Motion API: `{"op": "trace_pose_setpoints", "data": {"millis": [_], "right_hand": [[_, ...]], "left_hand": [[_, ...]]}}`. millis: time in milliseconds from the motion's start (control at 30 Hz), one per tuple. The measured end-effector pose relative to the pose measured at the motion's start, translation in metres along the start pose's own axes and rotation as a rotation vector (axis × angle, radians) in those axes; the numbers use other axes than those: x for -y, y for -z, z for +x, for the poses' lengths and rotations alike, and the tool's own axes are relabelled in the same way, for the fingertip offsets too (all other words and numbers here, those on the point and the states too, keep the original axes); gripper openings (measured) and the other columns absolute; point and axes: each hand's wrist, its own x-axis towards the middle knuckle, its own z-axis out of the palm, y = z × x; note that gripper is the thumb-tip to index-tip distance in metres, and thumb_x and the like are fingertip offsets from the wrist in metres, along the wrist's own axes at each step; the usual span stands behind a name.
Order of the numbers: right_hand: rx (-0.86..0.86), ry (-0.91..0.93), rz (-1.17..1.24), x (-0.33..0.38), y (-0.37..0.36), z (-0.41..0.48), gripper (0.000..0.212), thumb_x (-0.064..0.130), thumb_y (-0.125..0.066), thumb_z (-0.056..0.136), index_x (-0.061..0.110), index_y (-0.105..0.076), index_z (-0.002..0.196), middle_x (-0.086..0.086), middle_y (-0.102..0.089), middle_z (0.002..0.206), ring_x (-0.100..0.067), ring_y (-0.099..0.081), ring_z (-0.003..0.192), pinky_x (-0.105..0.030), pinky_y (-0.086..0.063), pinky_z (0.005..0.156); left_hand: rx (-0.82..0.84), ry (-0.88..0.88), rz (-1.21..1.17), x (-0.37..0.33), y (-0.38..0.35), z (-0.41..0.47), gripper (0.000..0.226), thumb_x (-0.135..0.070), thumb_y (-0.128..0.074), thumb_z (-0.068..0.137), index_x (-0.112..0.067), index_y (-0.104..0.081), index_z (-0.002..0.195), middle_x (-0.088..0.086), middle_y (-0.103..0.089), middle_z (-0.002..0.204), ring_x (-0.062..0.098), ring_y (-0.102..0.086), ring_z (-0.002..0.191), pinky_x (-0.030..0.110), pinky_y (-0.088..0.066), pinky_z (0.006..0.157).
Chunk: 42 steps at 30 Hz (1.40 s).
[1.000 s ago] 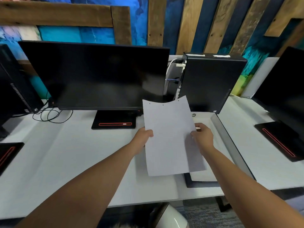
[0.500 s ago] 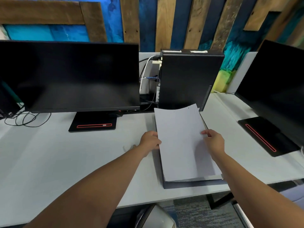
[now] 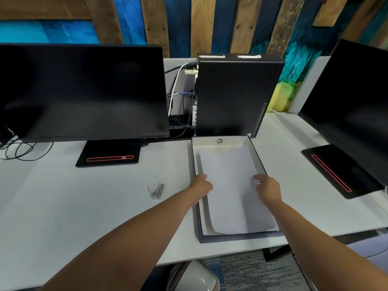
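A stack of white paper sheets (image 3: 231, 185) lies inside a shallow dark-blue box (image 3: 222, 238) with a white lining, on the white desk in front of me. My left hand (image 3: 200, 184) grips the left edge of the sheets. My right hand (image 3: 267, 189) holds their right edge with curled fingers. A small metal ring (image 3: 219, 140) shows on the far inner wall of the box.
A metal staple remover (image 3: 156, 192) lies on the desk (image 3: 84, 206) left of the box. A black monitor (image 3: 81, 91) stands at back left, a black computer tower (image 3: 235, 95) behind the box, another monitor (image 3: 348, 101) at right. A chair (image 3: 193, 278) sits below the desk edge.
The sheets were held up above the desk; they have come down into the box and lie flat. The view has shifted right and the staple remover has come into sight.
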Motion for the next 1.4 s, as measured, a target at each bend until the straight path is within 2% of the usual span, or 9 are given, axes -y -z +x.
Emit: {"op": "trace_pose_setpoints", "data": {"millis": [200,333,433,533,633,733,833,1167,1400], "right_hand": [[0.127,0.003,-0.248,-0.018,-0.009,0.0,0.06,-0.011,-0.031,0.082,0.011,-0.046,0.136,-0.017,-0.06,0.121,-0.026,-0.058,0.078,-0.022,-0.043,0.058],[0.164,0.086,-0.431,-0.024,-0.013,0.001,0.052,-0.005,-0.035,0.088,0.009,-0.041,0.137,-0.018,-0.048,0.133,-0.034,-0.051,0.115,-0.036,-0.043,0.092],[0.17,0.096,-0.523,-0.022,-0.014,-0.005,0.035,-0.002,-0.037,0.091,0.003,-0.047,0.124,-0.022,-0.044,0.129,-0.037,-0.049,0.113,-0.039,-0.042,0.091],[0.199,0.051,-0.651,-0.018,-0.015,-0.011,0.036,-0.005,-0.036,0.087,0.002,-0.046,0.121,-0.018,-0.039,0.132,-0.034,-0.049,0.114,-0.036,-0.043,0.09],[0.16,0.08,-0.647,-0.007,-0.018,-0.015,0.04,-0.006,-0.039,0.084,0.003,-0.046,0.122,-0.018,-0.038,0.138,-0.035,-0.047,0.118,-0.036,-0.044,0.09],[0.136,0.131,-0.428,0.015,-0.028,-0.018,0.036,0.001,-0.046,0.085,0.002,-0.052,0.12,-0.017,-0.049,0.127,-0.033,-0.056,0.104,-0.028,-0.041,0.074],[0.115,0.205,-0.264,0.045,-0.041,-0.028,0.032,0.008,-0.05,0.087,0.004,-0.056,0.119,-0.015,-0.056,0.122,-0.027,-0.058,0.094,-0.026,-0.039,0.071],[0.214,0.512,-0.07,0.121,-0.108,-0.08,0.023,0.011,-0.052,0.09,0.006,-0.062,0.11,-0.009,-0.06,0.112,-0.015,-0.053,0.087,-0.021,-0.038,0.076],[0.36,0.562,-0.07,0.161,-0.178,-0.117,0.027,0.018,-0.051,0.093,0.008,-0.06,0.116,-0.01,-0.064,0.111,-0.017,-0.056,0.086,-0.02,-0.038,0.077]], "left_hand": [[0.04,0.125,0.024,0.0,-0.017,0.004,0.056,-0.009,-0.051,0.095,0.001,-0.026,0.144,0.006,-0.044,0.106,0.017,-0.043,0.092,0.026,-0.039,0.077],[0.05,0.144,0.152,-0.003,-0.024,0.005,0.057,-0.014,-0.053,0.095,0.001,-0.026,0.143,0.016,-0.038,0.143,0.022,-0.045,0.111,0.027,-0.039,0.087],[0.028,0.139,0.298,-0.005,-0.029,-0.002,0.074,-0.019,-0.049,0.097,-0.002,0.0,0.151,0.018,-0.005,0.158,0.03,-0.02,0.144,0.032,-0.029,0.113],[0.014,0.041,0.38,-0.002,-0.034,-0.006,0.079,-0.017,-0.049,0.097,-0.01,0.008,0.151,0.014,0.02,0.158,0.03,0.002,0.148,0.034,-0.022,0.116],[0.001,-0.082,0.322,0.002,-0.03,-0.012,0.065,-0.011,-0.048,0.094,-0.014,-0.016,0.151,0.008,0.003,0.16,0.026,-0.017,0.145,0.029,-0.035,0.104],[-0.131,-0.233,0.209,0.013,-0.017,-0.019,0.039,-0.012,-0.049,0.093,-0.015,-0.049,0.131,0.004,-0.035,0.143,0.019,-0.049,0.113,0.022,-0.043,0.083],[-0.327,-0.296,0.141,0.028,0.002,-0.026,0.018,-0.015,-0.051,0.093,-0.014,-0.063,0.105,0.004,-0.051,0.122,0.014,-0.049,0.09,0.02,-0.041,0.073],[-0.702,-0.18,0.153,0.108,0.092,-0.047,0.011,-0.015,-0.057,0.089,-0.015,-0.068,0.089,0.001,-0.058,0.112,0.022,-0.053,0.105,0.028,-0.044,0.083],[-0.774,-0.102,0.179,0.162,0.156,-0.055,0.022,-0.016,-0.058,0.088,-0.018,-0.064,0.109,0.003,-0.056,0.125,0.022,-0.053,0.111,0.028,-0.043,0.091]]}}
